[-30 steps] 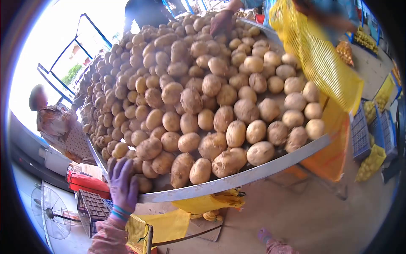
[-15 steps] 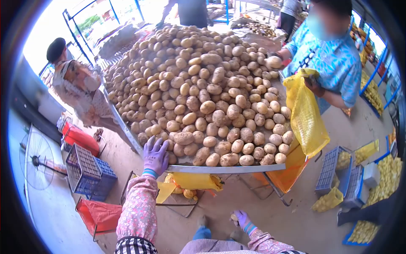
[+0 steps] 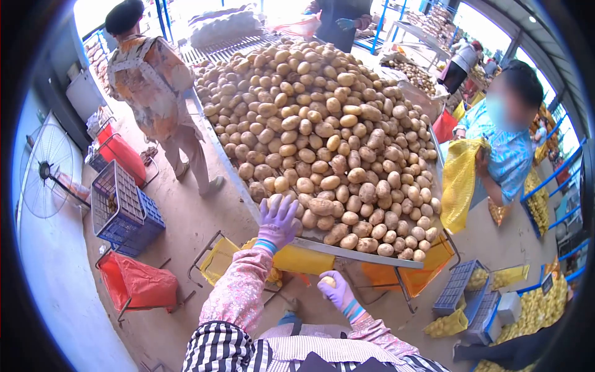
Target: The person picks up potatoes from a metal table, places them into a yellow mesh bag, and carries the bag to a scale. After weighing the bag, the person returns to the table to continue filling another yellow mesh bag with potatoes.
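Note:
A big heap of potatoes [image 3: 322,136] covers a metal-edged sorting table [image 3: 365,256]. My left hand [image 3: 279,222], in a purple glove, lies with spread fingers at the near left corner of the heap, touching potatoes there. Below the table's front edge, my right hand [image 3: 338,291], also gloved in purple, is closed around a small potato [image 3: 327,282]. Yellow mesh bags [image 3: 307,258] hang under the front edge.
A person in blue [image 3: 502,149] holds a yellow mesh bag [image 3: 460,186] at the right. Another person [image 3: 152,87] stands at the left. Crates [image 3: 127,208], a red bag [image 3: 133,282] and a fan [image 3: 46,170] are at the left; more crates [image 3: 455,288] lie right.
The view has shifted, and the table sits further right in it. My right hand has risen with its potato. The person at the left has turned away; the mesh bag at the right is held higher.

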The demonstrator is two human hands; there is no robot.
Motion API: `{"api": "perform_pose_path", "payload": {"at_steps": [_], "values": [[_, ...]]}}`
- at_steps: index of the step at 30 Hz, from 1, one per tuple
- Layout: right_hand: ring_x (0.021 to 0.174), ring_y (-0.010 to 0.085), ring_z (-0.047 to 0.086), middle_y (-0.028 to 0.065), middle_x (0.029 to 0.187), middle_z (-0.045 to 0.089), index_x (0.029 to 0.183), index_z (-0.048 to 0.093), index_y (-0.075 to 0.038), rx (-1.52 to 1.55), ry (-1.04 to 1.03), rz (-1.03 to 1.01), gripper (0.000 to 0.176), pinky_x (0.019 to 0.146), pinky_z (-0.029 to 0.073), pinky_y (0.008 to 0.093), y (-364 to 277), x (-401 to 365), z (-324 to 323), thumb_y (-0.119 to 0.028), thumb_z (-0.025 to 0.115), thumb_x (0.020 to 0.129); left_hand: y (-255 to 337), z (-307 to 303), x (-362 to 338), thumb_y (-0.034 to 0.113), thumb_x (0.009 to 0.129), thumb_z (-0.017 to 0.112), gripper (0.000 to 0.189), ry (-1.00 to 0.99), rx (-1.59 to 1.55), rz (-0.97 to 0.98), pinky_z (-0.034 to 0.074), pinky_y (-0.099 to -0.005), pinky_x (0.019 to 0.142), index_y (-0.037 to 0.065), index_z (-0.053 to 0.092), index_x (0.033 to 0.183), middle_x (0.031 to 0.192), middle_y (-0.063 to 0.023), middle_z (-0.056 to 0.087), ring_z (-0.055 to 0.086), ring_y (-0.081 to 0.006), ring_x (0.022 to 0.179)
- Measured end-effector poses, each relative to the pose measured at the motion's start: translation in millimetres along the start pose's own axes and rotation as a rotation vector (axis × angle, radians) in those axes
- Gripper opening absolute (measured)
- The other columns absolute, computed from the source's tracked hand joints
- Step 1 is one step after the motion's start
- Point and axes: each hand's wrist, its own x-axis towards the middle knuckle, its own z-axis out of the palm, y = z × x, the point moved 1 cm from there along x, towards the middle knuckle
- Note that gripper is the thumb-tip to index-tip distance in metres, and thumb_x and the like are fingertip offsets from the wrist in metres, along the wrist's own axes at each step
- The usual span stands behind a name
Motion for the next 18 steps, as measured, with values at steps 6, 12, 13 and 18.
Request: {"api": "perform_pose_path", "payload": {"at_steps": [6, 12, 13, 18], "values": [[0.059, 0.0058, 0.050, 0.0029, 0.084, 0.063, 0.117, 0.061, -0.006, -0.048, -0.073, 0.013, 0.040, 0.047, 0.038, 0.0225, -43, -7, 6, -0.044, 0.056, 0.106, 73, -74, -73, 0.030, 0.087, 0.072, 0.068, 0.042, -0.458, -0.041, 0.036, -0.0540, 0.114, 0.006, 0.049, 0.147, 0.148, -0.0196, 0.049, 0.045, -0.0409, 0.136], [0.068, 0.0145, 0.058, 0.0061, 0.089, 0.065, 0.116, 0.064, -0.002, -0.394, -0.241, -0.298, 0.057, 0.060, 0.049, 0.0308, -15, -13, 42, -0.053, 0.041, 0.110, 129, -124, -159, 0.033, 0.094, 0.072, 0.067, -0.195, -0.820, -0.310, 0.045, -0.0472, 0.112, 0.001, 0.046, 0.147, 0.149, -0.0244, 0.048, 0.052, -0.0428, 0.134], [0.072, 0.0159, 0.059, 0.0076, 0.089, 0.065, 0.117, 0.063, -0.001, -0.412, -0.278, -0.330, 0.057, 0.065, 0.051, 0.0324, -10, -15, 52, -0.053, 0.040, 0.111, 132, -128, -169, 0.032, 0.093, 0.073, 0.068, -0.195, -0.874, -0.413, 0.045, -0.0466, 0.113, 0.002, 0.046, 0.148, 0.148, -0.0242, 0.049, 0.051, -0.0427, 0.135], [0.065, 0.0160, 0.061, 0.0070, 0.078, 0.064, 0.112, 0.066, -0.004, -0.523, -0.473, -0.226, 0.060, 0.057, 0.050, 0.0331, -15, -28, 65, -0.056, 0.036, 0.110, 135, -122, -207, 0.020, 0.091, 0.074, 0.054, 0.062, -1.007, -0.515, 0.046, -0.0417, 0.111, 0.005, 0.053, 0.139, 0.140, -0.0185, 0.056, 0.056, -0.0335, 0.132]]}}
